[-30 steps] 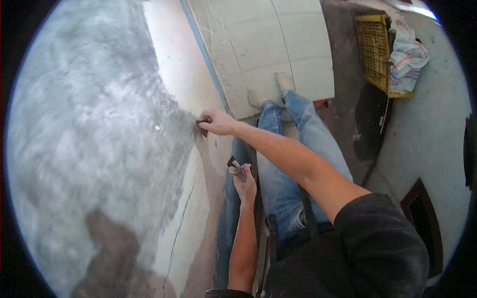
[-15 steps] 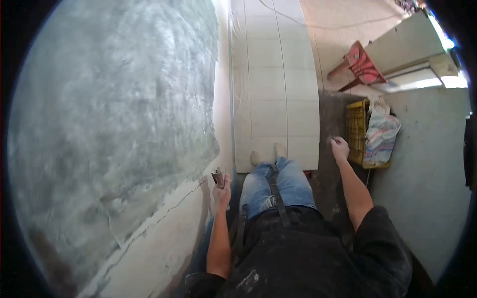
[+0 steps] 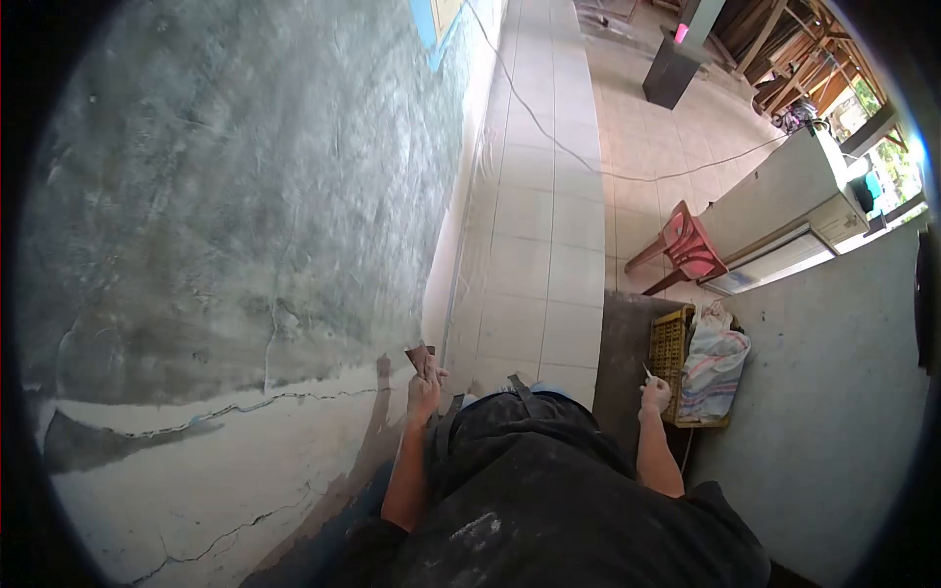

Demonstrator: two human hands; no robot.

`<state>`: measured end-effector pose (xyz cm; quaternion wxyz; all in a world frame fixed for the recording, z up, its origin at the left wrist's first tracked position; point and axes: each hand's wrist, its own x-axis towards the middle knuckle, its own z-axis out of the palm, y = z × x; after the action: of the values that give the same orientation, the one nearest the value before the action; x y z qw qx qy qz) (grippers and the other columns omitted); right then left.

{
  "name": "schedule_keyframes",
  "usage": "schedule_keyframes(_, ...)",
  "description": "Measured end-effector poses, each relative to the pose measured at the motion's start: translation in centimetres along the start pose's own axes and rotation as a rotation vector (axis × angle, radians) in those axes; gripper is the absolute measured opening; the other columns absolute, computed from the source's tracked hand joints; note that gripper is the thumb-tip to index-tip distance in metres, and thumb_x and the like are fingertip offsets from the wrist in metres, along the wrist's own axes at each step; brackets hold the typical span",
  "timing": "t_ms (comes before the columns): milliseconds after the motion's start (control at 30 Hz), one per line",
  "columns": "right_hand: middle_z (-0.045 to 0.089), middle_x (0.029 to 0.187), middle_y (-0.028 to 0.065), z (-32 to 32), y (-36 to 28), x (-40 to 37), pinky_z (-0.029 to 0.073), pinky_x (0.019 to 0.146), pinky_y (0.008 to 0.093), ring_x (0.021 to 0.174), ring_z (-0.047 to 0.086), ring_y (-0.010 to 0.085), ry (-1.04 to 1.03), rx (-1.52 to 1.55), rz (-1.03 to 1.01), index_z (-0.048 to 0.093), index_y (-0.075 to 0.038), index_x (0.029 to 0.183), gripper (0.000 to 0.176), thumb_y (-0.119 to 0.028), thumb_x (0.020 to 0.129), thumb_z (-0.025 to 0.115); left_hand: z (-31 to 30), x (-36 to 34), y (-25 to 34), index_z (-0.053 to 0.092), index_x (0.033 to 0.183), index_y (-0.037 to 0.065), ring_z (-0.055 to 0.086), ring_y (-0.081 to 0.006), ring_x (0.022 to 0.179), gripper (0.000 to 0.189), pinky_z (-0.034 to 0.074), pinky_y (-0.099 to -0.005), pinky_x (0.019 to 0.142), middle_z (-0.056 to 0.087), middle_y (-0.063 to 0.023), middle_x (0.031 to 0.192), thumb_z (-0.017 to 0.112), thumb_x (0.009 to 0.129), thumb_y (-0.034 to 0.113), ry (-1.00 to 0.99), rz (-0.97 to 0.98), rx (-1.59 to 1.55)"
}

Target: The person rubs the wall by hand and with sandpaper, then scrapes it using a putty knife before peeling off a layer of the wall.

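Observation:
My left hand (image 3: 423, 396) is closed around a scraper (image 3: 419, 357) with a broad brownish blade, held up close to the wall. Next to it rises the wall (image 3: 274, 206), coated in patchy grey plaster above and off-white below. A jagged crack (image 3: 230, 409) runs along the border toward that hand. My right hand (image 3: 656, 395) is closed, with a thin, pale, pointed piece (image 3: 645, 368) sticking out above the fingers; its kind is too small to make out. This hand is nearest to the yellow crate (image 3: 668, 343), which holds a white woven sack (image 3: 716, 365).
Pale floor tiles (image 3: 524, 235) stretch ahead along the wall. A red plastic chair (image 3: 691, 245) stands by a white cabinet (image 3: 774, 201) at the right. A cable (image 3: 627, 178) crosses the floor. Farther off are a dark pedestal (image 3: 672, 73) and stacked timber (image 3: 809, 54). A grey panel (image 3: 814, 392) bounds the right.
The view has tilted up, bringing the far floor and timber into sight. My right hand has drawn in toward my body, and the thin piece now shows. The scraper stays in my left hand.

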<state>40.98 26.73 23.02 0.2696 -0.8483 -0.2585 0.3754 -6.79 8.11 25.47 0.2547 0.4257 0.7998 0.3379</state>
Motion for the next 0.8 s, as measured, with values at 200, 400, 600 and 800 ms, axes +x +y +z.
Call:
schedule_keyframes(200, 0.069, 0.103, 0.0116, 8.7, -3.7, -0.5, 0.053, 0.071, 0.0284, 0.086, 0.069, 0.0173, -0.291, 0.278, -0.205, 0.059, 0.000, 0.123, 0.035, -0.018, 0.093, 0.059, -1.8, 3.0, 5.3, 0.070, 0.096, 0.001, 0.066, -0.0434, 0.086, 0.059, 0.049, -0.0469, 0.072, 0.069, -0.0236, 0.087, 0.040, 0.103, 0.052, -0.050, -0.090, -0.060)
schedule_keyframes(400, 0.069, 0.096, 0.0091, 12.8, -13.7, -7.8, 0.048, 0.064, 0.0244, 0.082, 0.067, 0.0127, -0.627, 0.345, -0.463, 0.059, -0.005, 0.124, 0.033, -0.013, 0.092, 0.063, -3.8, 6.2, 10.0, 0.069, 0.101, 0.000, 0.064, -0.0284, 0.073, 0.067, 0.049, -0.0390, 0.070, 0.064, -0.0156, 0.075, 0.040, 0.101, 0.059, -0.032, -0.065, -0.150)
schedule_keyframes(600, 0.071, 0.089, 0.0134, 14.9, -20.8, -15.7, 0.049, 0.063, 0.0278, 0.077, 0.067, 0.0153, -0.816, 0.281, -0.837, 0.061, -0.001, 0.119, 0.030, -0.013, 0.092, 0.064, -7.2, 6.8, 16.2, 0.070, 0.112, 0.001, 0.042, -0.0071, 0.061, 0.076, 0.038, -0.0267, 0.055, 0.042, 0.0011, 0.065, 0.033, 0.100, 0.066, -0.116, -0.056, -0.332)
schedule_keyframes(800, 0.071, 0.095, 0.0120, 16.2, -23.7, -22.1, 0.053, 0.078, 0.0287, 0.090, 0.068, 0.0168, -1.083, 0.074, -1.020, 0.061, 0.000, 0.113, 0.022, -0.011, 0.094, 0.063, -7.7, 7.4, 18.9, 0.061, 0.128, 0.001, 0.042, -0.0056, 0.065, 0.078, 0.039, -0.0212, 0.056, 0.045, 0.0038, 0.076, 0.030, 0.100, 0.067, -0.198, -0.108, -0.737)
